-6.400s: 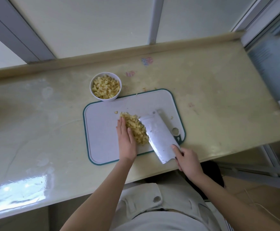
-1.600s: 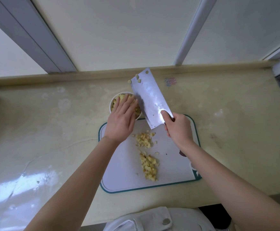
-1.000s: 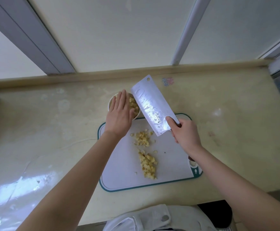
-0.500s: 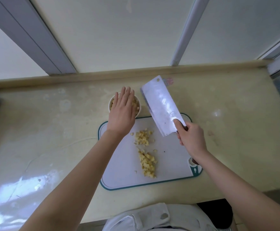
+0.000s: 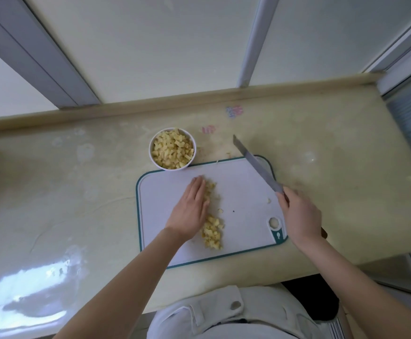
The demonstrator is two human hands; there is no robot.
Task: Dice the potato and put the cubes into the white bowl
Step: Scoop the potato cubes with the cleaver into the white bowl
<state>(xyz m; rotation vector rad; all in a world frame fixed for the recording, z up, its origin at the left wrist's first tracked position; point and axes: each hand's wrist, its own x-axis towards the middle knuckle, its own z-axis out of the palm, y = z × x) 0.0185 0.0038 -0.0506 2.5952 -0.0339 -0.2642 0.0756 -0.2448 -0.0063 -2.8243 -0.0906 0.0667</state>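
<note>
— What's on the counter (image 5: 77,192)?
— White bowl (image 5: 172,149) heaped with potato cubes (image 5: 211,231); more on the cutting board (image 5: 243,206).
— Hands?
— Left hand (image 5: 189,211) flat, fingers together, beside the cubes; right hand (image 5: 300,216) clamped on the cleaver (image 5: 256,165).

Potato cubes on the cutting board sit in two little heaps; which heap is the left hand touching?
The heap nearer the bowl: the left hand has its fingertips against those cubes. The other heap lies beside the wrist, nearer the person.
</note>
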